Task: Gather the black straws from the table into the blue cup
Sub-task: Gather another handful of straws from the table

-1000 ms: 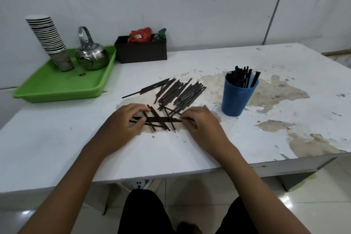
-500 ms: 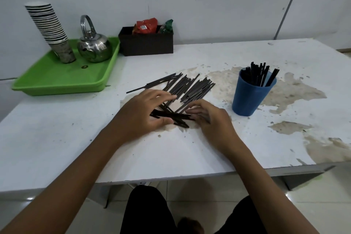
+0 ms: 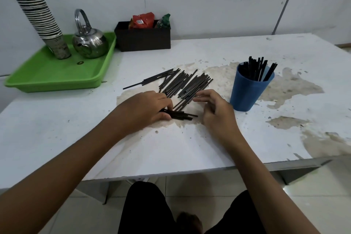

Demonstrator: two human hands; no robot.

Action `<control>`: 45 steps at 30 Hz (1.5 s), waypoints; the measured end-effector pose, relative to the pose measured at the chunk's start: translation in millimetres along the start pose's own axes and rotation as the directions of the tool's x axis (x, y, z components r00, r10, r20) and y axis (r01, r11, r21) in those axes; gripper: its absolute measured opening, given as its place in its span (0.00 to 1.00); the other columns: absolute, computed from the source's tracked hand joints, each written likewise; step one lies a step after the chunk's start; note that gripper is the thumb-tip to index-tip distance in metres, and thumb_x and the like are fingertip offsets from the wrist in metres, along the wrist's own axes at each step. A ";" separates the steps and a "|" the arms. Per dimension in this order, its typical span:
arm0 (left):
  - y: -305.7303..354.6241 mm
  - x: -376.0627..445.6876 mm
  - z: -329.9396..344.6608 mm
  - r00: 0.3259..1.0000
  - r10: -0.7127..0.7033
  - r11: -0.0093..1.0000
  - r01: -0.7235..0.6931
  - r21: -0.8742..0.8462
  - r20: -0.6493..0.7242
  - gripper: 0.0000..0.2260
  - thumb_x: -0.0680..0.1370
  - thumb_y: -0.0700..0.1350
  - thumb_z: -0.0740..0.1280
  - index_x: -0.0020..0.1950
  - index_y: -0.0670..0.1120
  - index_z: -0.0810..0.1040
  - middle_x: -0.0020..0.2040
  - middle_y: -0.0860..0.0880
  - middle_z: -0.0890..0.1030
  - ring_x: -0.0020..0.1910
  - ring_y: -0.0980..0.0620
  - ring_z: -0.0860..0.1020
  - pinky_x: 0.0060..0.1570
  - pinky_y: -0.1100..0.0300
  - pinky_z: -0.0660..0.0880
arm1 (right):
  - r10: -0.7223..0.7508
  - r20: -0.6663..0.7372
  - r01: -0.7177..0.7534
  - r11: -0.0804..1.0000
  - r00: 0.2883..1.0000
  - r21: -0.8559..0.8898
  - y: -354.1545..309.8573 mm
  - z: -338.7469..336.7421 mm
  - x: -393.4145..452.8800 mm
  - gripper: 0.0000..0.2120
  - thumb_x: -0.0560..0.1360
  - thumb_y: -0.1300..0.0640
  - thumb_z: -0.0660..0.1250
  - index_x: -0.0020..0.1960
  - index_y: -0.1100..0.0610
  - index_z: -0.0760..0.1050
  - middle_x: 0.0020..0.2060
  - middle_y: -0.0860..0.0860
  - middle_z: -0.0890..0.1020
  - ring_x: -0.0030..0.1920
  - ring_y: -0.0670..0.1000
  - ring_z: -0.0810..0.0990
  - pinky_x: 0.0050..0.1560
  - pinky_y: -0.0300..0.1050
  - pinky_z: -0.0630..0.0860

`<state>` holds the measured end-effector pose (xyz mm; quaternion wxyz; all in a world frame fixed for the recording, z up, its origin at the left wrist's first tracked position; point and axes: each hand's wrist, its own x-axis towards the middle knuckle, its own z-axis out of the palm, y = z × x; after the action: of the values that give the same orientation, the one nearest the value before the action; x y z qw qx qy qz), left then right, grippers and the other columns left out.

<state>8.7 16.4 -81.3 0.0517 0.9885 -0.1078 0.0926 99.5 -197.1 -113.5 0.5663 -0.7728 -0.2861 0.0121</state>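
Note:
Several black straws [image 3: 185, 84] lie in a loose pile in the middle of the white table [image 3: 171, 148]. A small bundle of straws [image 3: 181, 115] lies nearer to me, and my left hand [image 3: 147, 108] is closed over its left end, fingers curled round it. My right hand [image 3: 213, 111] hovers just right of the bundle's free end with its fingers apart and empty. To the right of the pile stands the blue cup [image 3: 248, 89], with several straws [image 3: 259, 69] upright in it.
A green tray [image 3: 57, 76] at the back left carries a steel kettle [image 3: 89, 41] and a stack of paper cups [image 3: 44, 24]. A dark box [image 3: 143, 36] with snack packets stands by the wall. The table's front edge runs close to my forearms.
The scattered near straws have been swept together into one bundle under my left hand. My right hand has let go of them and opened to the right.

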 end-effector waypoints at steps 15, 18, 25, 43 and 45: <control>31.5 -11.6 7.7 0.987 -0.104 0.934 0.055 0.352 0.122 0.15 0.86 0.44 0.43 0.62 0.42 0.68 0.55 0.44 0.71 0.44 0.51 0.64 0.46 0.56 0.71 | 0.071 -0.022 -0.068 0.990 0.997 0.126 -4.2 -4.6 -3.9 0.21 0.74 0.73 0.53 0.54 0.55 0.77 0.50 0.45 0.84 0.47 0.41 0.80 0.43 0.38 0.75; 29.5 -15.4 6.8 0.987 -0.126 0.974 0.103 0.201 0.102 0.09 0.86 0.43 0.51 0.57 0.41 0.69 0.53 0.44 0.71 0.45 0.50 0.68 0.48 0.51 0.74 | 0.072 -0.013 -0.069 0.989 0.997 0.132 -4.0 -5.1 -4.7 0.21 0.73 0.73 0.53 0.54 0.54 0.77 0.50 0.45 0.84 0.42 0.39 0.78 0.39 0.36 0.72; 29.5 -22.0 9.1 0.934 -0.338 0.926 0.352 -0.135 0.115 0.10 0.77 0.31 0.59 0.53 0.45 0.67 0.52 0.48 0.73 0.54 0.49 0.71 0.55 0.51 0.73 | 0.062 -0.041 -0.056 0.990 0.997 0.128 -3.9 -6.0 -4.2 0.23 0.72 0.72 0.51 0.54 0.52 0.77 0.50 0.46 0.84 0.49 0.47 0.81 0.45 0.41 0.76; 59.8 12.8 29.8 0.636 -0.745 0.333 0.095 -0.938 -0.200 0.12 0.86 0.48 0.52 0.48 0.54 0.72 0.32 0.60 0.74 0.37 0.57 0.76 0.42 0.66 0.73 | -0.096 0.038 0.095 0.995 0.995 0.032 -42.8 -5.2 6.8 0.27 0.75 0.74 0.52 0.65 0.54 0.76 0.61 0.46 0.80 0.63 0.38 0.74 0.62 0.25 0.65; 59.4 11.9 29.2 0.635 -0.755 0.291 0.097 -0.952 -0.166 0.12 0.86 0.49 0.53 0.48 0.55 0.73 0.32 0.60 0.73 0.34 0.58 0.75 0.37 0.66 0.73 | -0.158 0.073 0.159 0.987 0.985 -0.012 -54.3 -2.0 12.7 0.30 0.74 0.74 0.51 0.70 0.54 0.72 0.66 0.48 0.76 0.65 0.38 0.71 0.65 0.26 0.62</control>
<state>11.9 -47.4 -102.6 0.6140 0.7052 0.1733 0.3092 87.5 -182.5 -61.0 0.5479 -0.7518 -0.3668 -0.0078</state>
